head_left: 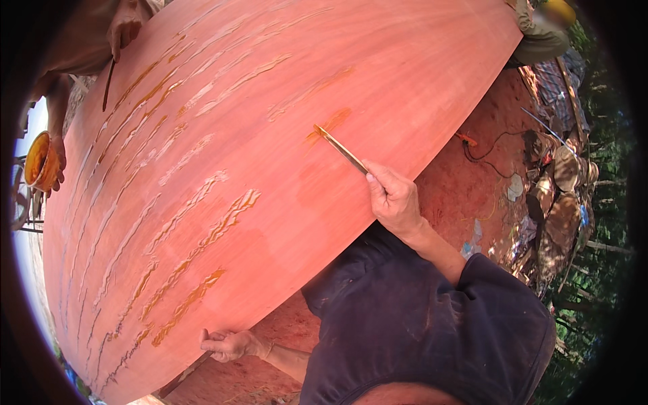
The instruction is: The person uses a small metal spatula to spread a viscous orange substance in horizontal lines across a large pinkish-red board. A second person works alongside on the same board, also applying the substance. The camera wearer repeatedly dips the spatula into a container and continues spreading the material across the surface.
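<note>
My right hand (395,202) is closed around a thin stick (345,152) with an amber-wet tip; bristles cannot be made out. That tip meets the broad reddish wooden panel (283,223) at a fresh amber smear (337,120). Lower down, my left hand (233,345) sits at the panel's near edge, its fingers loosely curled, with nothing visible in them. Long wavy grooves or cracks (196,266) run across the wood, some filled with amber stuff and others pale.
At the upper left, another person's hand (125,27) holds a dark stick (108,84). An orange-coated tub (42,162) is by a hand at the left. Another person (543,40) is at the far right corner. Logs (560,216) and a cord (496,152) lie on the reddish ground.
</note>
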Motion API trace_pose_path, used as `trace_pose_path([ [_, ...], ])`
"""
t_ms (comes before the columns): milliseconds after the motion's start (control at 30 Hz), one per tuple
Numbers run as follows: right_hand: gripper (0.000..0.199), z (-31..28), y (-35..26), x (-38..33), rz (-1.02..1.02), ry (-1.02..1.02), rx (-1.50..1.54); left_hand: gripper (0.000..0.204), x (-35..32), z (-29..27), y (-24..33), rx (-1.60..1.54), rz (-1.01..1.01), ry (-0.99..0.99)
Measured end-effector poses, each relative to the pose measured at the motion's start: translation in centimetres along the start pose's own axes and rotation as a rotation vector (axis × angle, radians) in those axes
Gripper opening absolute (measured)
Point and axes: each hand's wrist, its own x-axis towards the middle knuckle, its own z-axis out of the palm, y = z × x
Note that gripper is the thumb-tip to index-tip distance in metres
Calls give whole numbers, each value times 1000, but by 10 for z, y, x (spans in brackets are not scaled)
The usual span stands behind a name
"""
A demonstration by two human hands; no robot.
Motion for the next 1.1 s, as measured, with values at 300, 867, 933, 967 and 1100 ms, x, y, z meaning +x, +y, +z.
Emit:
trace_pose_path([
  [300, 23, -1, -1, -4, -50, -4, 36, 44, -2, 1, 3, 9, -1, -4],
  [867, 22, -2, -11, -8, -4, -14, 21, 44, -3, 3, 6, -1, -21, -6],
  [933, 24, 1, -9, -11, -82, -49, 4, 43, -4, 2, 6, 10, -34, -4],
  [967, 25, 3, -9, -14, -106, -65, 2, 44, -4, 1, 6, -1, -32, -16],
  [1100, 23, 5, -16, -24, -83, -129, 235, 44, -5, 2, 6, -5, -21, 4],
])
